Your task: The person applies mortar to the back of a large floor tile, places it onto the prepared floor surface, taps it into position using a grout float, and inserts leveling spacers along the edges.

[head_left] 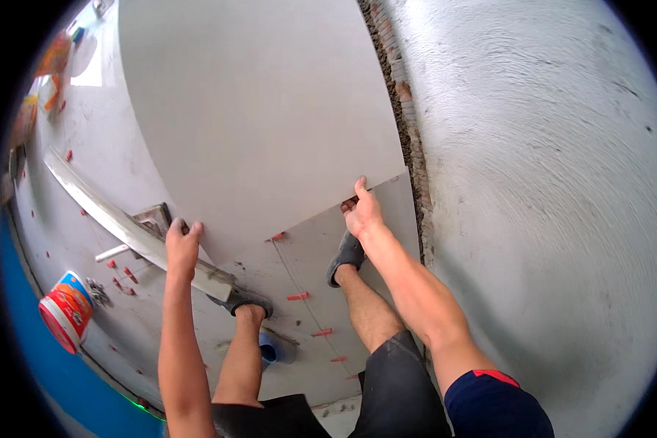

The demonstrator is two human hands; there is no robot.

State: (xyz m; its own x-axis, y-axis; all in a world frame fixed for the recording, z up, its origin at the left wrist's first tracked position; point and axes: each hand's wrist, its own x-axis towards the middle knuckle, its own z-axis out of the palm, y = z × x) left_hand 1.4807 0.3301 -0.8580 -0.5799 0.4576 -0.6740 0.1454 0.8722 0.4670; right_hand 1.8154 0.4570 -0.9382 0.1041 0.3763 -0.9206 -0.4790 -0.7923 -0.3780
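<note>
A large, pale grey tile (263, 109) takes up the upper middle of the view, its near edge slanting above the tiles laid on the floor. My left hand (182, 250) is closed on its left edge, close to the near corner. My right hand (363, 213) grips the near edge toward the right, thumb on top and fingers curled underneath. Beside my left hand lies a long pale straight bar (128, 228), with a flat trowel-like tool (153, 219) partly hidden behind it. Red levelling wedges (298, 296) stand along a joint between my feet.
A rough plastered wall (547, 190) rises on the right, with a debris-filled gap (409, 124) at its foot. A red and white bucket (66, 312) lies tilted at left. A blue round object (277, 349) sits behind my left shoe (248, 299). Colourful bags (47, 91) lie far left.
</note>
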